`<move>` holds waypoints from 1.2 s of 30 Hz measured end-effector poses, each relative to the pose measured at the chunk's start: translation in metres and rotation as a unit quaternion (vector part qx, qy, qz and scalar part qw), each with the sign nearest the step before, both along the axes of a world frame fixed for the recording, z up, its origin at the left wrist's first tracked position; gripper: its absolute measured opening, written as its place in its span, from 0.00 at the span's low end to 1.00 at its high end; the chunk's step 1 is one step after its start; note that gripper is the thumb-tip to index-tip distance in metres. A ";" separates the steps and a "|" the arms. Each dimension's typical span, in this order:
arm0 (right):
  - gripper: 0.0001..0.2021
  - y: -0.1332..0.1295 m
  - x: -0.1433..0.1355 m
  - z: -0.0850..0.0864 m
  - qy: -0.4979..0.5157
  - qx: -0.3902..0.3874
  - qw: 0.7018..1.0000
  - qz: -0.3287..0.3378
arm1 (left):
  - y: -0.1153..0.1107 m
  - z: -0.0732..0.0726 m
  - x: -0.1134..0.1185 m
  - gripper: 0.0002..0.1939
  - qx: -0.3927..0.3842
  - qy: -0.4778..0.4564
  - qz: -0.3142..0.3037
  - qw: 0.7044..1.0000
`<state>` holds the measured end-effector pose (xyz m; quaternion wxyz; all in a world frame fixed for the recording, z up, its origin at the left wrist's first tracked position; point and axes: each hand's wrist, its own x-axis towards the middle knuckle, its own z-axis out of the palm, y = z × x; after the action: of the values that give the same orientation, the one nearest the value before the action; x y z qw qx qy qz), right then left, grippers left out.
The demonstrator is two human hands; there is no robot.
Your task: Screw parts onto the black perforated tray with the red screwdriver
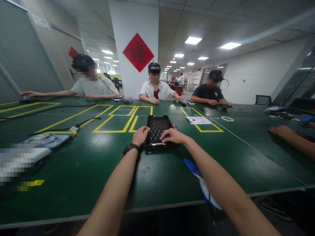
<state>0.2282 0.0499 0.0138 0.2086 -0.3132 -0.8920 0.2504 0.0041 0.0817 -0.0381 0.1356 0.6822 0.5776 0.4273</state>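
Green tabletop [157, 183] w/ yellow tape outlines [110, 131] fills most of view. White pillar [134, 16] stands behind it. Three ppl w/ headgear sit along far side: person in light tee [98, 86] at pic L, person in white shirt [167, 90] approx. ctr, person in black tee [206, 91] to R; another person's forearm [302, 142] comes in at R edge. Blk open-topped case [157, 126], pocketed inside, lies flat on tabletop approx. ctr, between wearer's hands. Red diamond sign [138, 52] w/ blk characters on pillar. Blue/white flat pack [51, 139] on tabletop, pic L. Blue-and-white item [193, 167], ID unclear, partly under R forearm near front edge. R hand [173, 135] over case's near R corner: fingers bent, tips close to thumb; can't tell if anything's pinched. L hand [142, 136] at case's L wall, fingers curled, barely spread; can't tell if gripping or just resting. White printed sheet [199, 120] beyond, R of case. Dark wristband [130, 149] on L wrist. White ring [227, 119] farther R. Pale strip [158, 144] along case's near edge, just below R fingertips.
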 end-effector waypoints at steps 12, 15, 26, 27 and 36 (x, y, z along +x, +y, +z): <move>0.12 -0.002 -0.001 0.002 -0.003 -0.005 1.000 -0.005 | 0.002 -0.002 -0.001 0.18 0.005 0.004 -0.003 1.000; 0.12 -0.001 -0.001 0.001 0.000 -0.006 1.000 -0.005 | 0.002 -0.001 0.000 0.19 0.000 0.003 -0.002 1.000; 0.12 -0.003 -0.001 0.004 -0.005 -0.002 1.000 -0.009 | -0.006 0.006 0.002 0.18 -0.012 -0.004 0.003 1.000; 0.12 -0.003 -0.001 0.003 -0.004 -0.003 1.000 -0.010 | -0.006 0.006 0.003 0.17 -0.013 -0.003 0.004 1.000; 0.16 -0.002 -0.002 0.001 0.052 -0.013 0.998 -0.019 | -0.004 0.004 0.001 0.17 -0.004 -0.009 -0.003 1.000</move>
<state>0.2264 0.0480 0.0153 0.2550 -0.3198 -0.8704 0.2739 0.0054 0.0777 -0.0337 0.1447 0.6794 0.5765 0.4303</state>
